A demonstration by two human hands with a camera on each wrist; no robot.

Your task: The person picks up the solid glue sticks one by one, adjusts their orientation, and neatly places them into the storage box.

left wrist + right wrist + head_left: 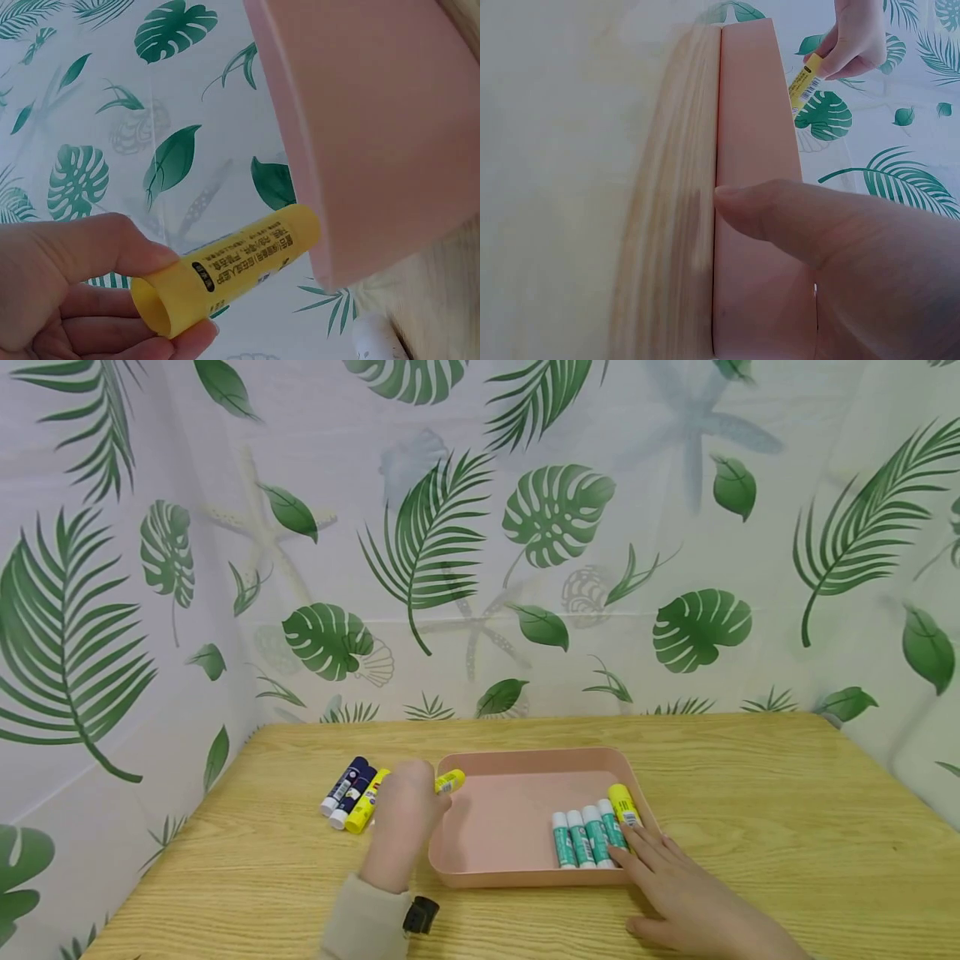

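In the head view my left hand (408,806) is at the left side of a pink tray (495,878). It pinches a yellow glue stick (232,266) between thumb and fingers; the stick's far end is beside the tray wall in the left wrist view. My right hand (678,893) lies over the tray's front right corner, fingers extended near another yellow glue stick (622,802). Its thumb (780,214) shows in front of the tray's outer wall; whether it touches cannot be told. Several green glue sticks with white caps (576,839) lie side by side in the tray's front right part.
Left of the tray, two dark blue glue sticks (347,787) and a yellow glue stick (367,803) lie on the wooden table (247,877). My left hand partly covers what is beside them. A leaf-patterned cloth (465,543) hangs behind the table.
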